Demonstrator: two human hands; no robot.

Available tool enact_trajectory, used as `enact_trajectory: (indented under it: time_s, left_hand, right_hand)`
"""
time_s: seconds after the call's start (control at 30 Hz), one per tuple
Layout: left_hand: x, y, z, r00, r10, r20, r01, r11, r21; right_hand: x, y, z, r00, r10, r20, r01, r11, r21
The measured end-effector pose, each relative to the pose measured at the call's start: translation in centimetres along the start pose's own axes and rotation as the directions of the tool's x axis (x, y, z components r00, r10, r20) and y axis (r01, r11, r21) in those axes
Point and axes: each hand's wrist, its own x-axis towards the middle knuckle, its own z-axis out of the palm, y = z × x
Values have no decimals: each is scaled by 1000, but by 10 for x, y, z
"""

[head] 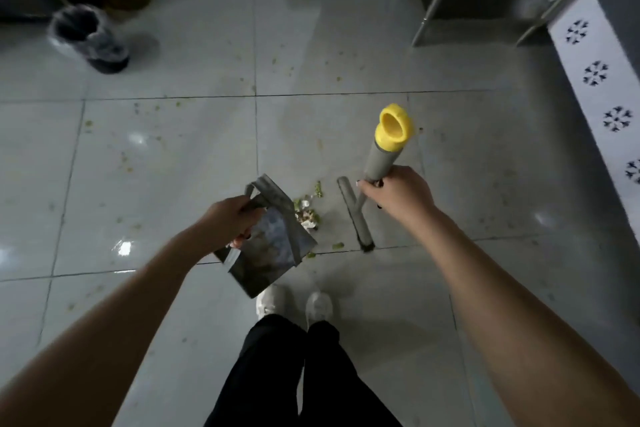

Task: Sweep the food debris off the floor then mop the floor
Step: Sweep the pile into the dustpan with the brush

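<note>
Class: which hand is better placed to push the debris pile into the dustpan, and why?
Right. The right hand grips the broom, whose head lies just beside the debris pile; the left hand holds the dustpan.

Your broom stands almost upright, its grey shaft capped in yellow and pointing up at you. Your right grip holds it just below the grey sleeve. Its narrow grey head rests on the floor, just right of the food debris, a small heap of green and whitish scraps. Your left grip holds the grey dustpan by its handle, tilted, with its edge just beside the heap on the left. Mottled bits seem to lie inside the pan. More green flecks are scattered across the pale, glossy tiles farther out.
</note>
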Motion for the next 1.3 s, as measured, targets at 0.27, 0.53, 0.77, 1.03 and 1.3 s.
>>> enact_trajectory:
  time_s: [0.27, 0.53, 0.77, 1.03, 1.3]
  left_hand:
    - [-4, -60, 35, 997, -75, -22, 74, 995, -69]
    - [23, -126, 64, 986, -163, -35, 155, 975, -162]
    - [38, -164, 84, 971, -239, 14, 231, 921, -314]
    - [68, -183, 97, 958, -286, 16, 279, 923, -265]
    - [98, -204, 103, 952, -304, 43, 305, 915, -265]
  right_hand:
    - [16, -7, 59, 977, -211, -39, 209, 977, -51]
    - [39, 19, 141, 979, -135, 150, 116, 985, 130]
    - [44, 24, 173, 906, 112, 409, -372, 673, 639]
    - [48, -6, 149, 600, 141, 788, -800, 106, 590]
    - [73, -11, 183, 485, 296, 823, -848, 391, 358]
